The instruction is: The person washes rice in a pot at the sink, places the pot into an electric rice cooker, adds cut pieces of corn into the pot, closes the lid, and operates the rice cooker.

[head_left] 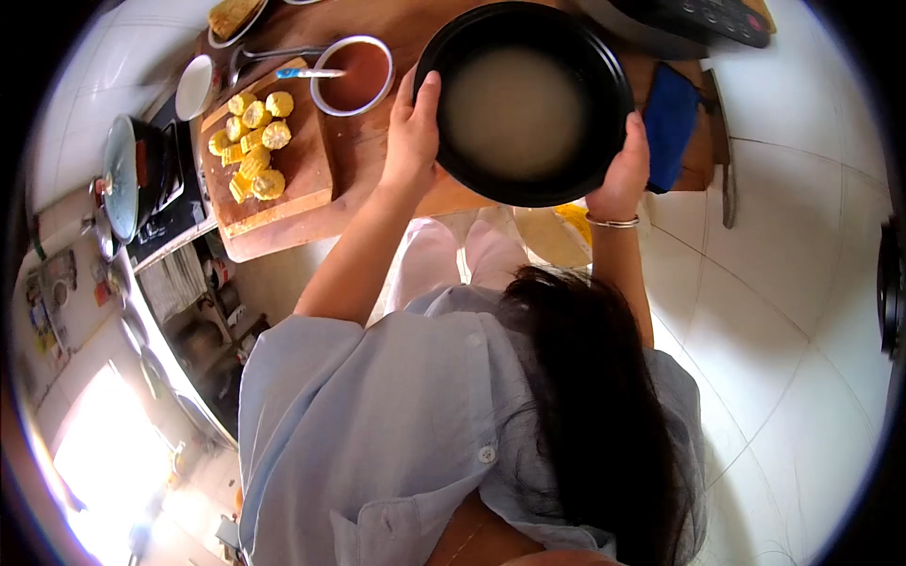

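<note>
Between my two hands is a round black pot (pixel 429 141) with cloudy, pale liquid (pixel 514 113) inside. My left hand (pixel 413 132) grips its left rim, thumb on top. On the opposite side my right hand (pixel 623 170), with a bracelet at the wrist, holds the right rim. The pot is over the front edge of the wooden table (pixel 359 170). Left of it stands a white bowl of reddish-brown liquid (pixel 363 80) with a blue-and-white handled utensil (pixel 307 73) across its rim. Several cut corn pieces (pixel 255 115) lie on a wooden cutting board (pixel 307 170).
A dark appliance with buttons (pixel 698 21) stands at the back right, near a blue cloth (pixel 672 127). On the left are a small white bowl (pixel 196 87), a ladle (pixel 274 54) and a lidded pan (pixel 123 179) on the stove. Bread (pixel 231 17) sits at the top left.
</note>
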A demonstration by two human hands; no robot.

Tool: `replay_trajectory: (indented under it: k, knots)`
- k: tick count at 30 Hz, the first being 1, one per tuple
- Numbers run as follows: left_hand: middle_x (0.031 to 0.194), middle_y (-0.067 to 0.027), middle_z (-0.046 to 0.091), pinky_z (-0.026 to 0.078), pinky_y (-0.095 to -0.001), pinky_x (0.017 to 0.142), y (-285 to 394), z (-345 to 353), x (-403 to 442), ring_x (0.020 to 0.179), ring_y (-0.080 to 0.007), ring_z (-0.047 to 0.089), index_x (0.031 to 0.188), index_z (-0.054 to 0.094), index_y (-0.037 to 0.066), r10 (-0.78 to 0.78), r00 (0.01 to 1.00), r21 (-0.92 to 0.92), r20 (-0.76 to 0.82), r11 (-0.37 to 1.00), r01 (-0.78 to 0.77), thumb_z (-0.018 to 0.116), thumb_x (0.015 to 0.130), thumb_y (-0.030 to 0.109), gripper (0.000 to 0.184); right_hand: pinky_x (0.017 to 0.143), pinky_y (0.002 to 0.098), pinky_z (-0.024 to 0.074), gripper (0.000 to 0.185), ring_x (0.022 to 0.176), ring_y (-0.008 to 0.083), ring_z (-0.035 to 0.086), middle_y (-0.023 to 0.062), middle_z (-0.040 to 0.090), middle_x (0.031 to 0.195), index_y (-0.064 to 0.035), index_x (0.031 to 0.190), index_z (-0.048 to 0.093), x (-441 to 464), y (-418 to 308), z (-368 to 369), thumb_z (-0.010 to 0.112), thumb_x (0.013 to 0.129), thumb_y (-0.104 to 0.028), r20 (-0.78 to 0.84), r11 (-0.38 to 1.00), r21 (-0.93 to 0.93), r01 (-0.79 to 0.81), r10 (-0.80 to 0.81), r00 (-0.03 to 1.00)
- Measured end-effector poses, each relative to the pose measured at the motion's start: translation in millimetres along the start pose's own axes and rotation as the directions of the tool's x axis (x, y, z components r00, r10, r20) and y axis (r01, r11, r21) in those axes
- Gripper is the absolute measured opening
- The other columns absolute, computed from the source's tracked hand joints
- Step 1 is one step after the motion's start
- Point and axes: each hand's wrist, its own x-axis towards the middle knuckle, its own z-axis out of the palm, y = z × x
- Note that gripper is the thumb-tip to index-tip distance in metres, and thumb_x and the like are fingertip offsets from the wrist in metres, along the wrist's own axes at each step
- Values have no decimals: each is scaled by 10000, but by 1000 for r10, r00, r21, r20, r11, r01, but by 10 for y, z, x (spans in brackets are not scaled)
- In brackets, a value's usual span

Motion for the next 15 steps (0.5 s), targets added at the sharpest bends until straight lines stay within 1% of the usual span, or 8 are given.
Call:
replay_trajectory:
  k: [3, 5, 7, 8, 9, 11, 14, 15]
  knots:
    - [1304, -86, 489, 404, -333, 978, 10, -90, 72, 1180, -205, 472, 1354, 401, 83, -9, 1000, 177, -2, 984, 10, 524, 940, 294, 481, 931, 286, 431, 353, 1034, 182, 558, 50, 599, 1150, -35, 1163, 557, 60, 83, -76, 409, 969, -291, -55, 1000, -5, 6, -6, 998]
    - [1183, -97, 564, 457, -299, 881, -36, -255, 201, 1057, -180, 549, 1335, 387, 50, 9, 988, 265, 153, 963, -50, 556, 922, 320, 522, 956, 300, 419, 376, 1102, 179, 538, 60, 568, 1221, -43, 1209, 537, 65, 51, -135, 426, 966, -307, 49, 1000, -11, -15, 16, 999]
    - [1143, -50, 579, 511, -322, 779, 190, -213, 96, 983, -138, 577, 1338, 386, 154, -157, 972, 384, 174, 920, 80, 580, 906, 299, 495, 984, 310, 398, 386, 1168, 203, 502, 76, 539, 1270, -64, 1254, 513, -33, -201, 27, 426, 964, -303, -33, 986, -155, 69, -75, 997]
    - [1183, -55, 553, 511, -338, 799, 261, -202, 85, 1031, -159, 555, 1344, 384, 153, -259, 950, 417, 175, 894, 167, 580, 895, 222, 495, 997, 325, 382, 380, 1192, 224, 485, 89, 529, 1285, -73, 1256, 517, 77, -196, -96, 436, 956, -292, -13, 904, -370, 215, -237, 971]
    - [1223, -60, 527, 512, -354, 818, 338, -174, 71, 1079, -181, 533, 1350, 381, 153, -359, 918, 451, 169, 856, 252, 580, 884, 145, 507, 1009, 340, 367, 376, 1216, 245, 468, 103, 519, 1299, -82, 1258, 520, 186, -193, -219, 446, 947, -281, 8, 754, -570, 327, -393, 920]
    - [1181, -60, 534, 522, -343, 787, 315, -250, 180, 1036, -189, 542, 1321, 407, 144, -394, 904, 436, 169, 852, 290, 570, 831, 47, 525, 1034, 391, 328, 346, 1244, 306, 436, 139, 510, 1309, -99, 1222, 558, 929, 127, -1058, 486, 916, -242, 397, -76, -880, 469, -659, 639]
    - [1138, -64, 536, 524, -340, 779, 211, -252, 204, 1001, -206, 542, 1291, 431, 127, -353, 929, 377, 113, 880, 289, 527, 756, -56, 573, 995, 418, 365, 347, 1185, 331, 474, 137, 542, 1253, -147, 1210, 572, 1061, 160, -1304, 546, 864, -173, 480, -406, -867, 288, -528, 701]
    - [1126, -67, 535, 522, -342, 782, 182, -244, 181, 994, -212, 540, 1283, 436, 120, -326, 942, 351, 86, 894, 277, 508, 733, -84, 592, 976, 410, 379, 352, 1158, 324, 486, 137, 549, 1229, -149, 1208, 573, 1016, 151, -1315, 551, 856, -152, 464, -377, -877, 299, -495, 735]
